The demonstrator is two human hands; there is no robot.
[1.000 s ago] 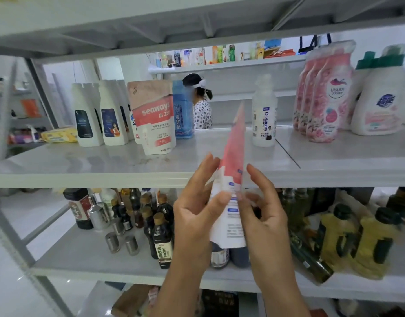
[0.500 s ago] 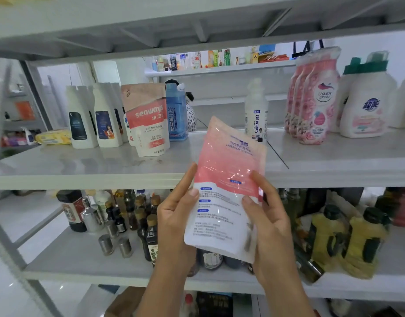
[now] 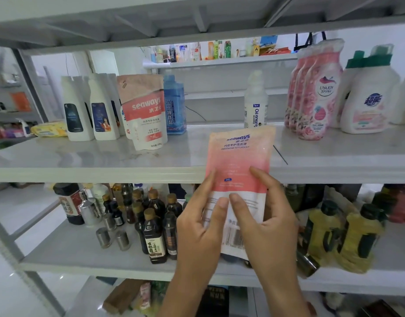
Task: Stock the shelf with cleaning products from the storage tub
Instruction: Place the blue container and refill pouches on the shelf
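I hold a pink and white Seaways detergent pouch [image 3: 239,161] upright in front of the middle shelf's front edge [image 3: 94,173]. My left hand [image 3: 201,225] grips its lower left side and my right hand [image 3: 265,225] grips its lower right side, thumbs on the face turned to me. The pouch's flat printed side faces me. A matching Seaways pouch [image 3: 144,110] stands on the shelf at the left. The storage tub is out of view.
The middle shelf holds white bottles [image 3: 92,108], a blue bottle [image 3: 174,106], a white Oil enemy bottle [image 3: 255,104], pink bottles [image 3: 315,92] and white detergent jugs [image 3: 368,99]. The shelf below carries dark sauce bottles [image 3: 153,229] and yellow oil bottles [image 3: 347,239].
The pouch turned from edge-on to flat face toward me. Both hands shifted their hold lower on it, and my view moved slightly closer to the shelf.
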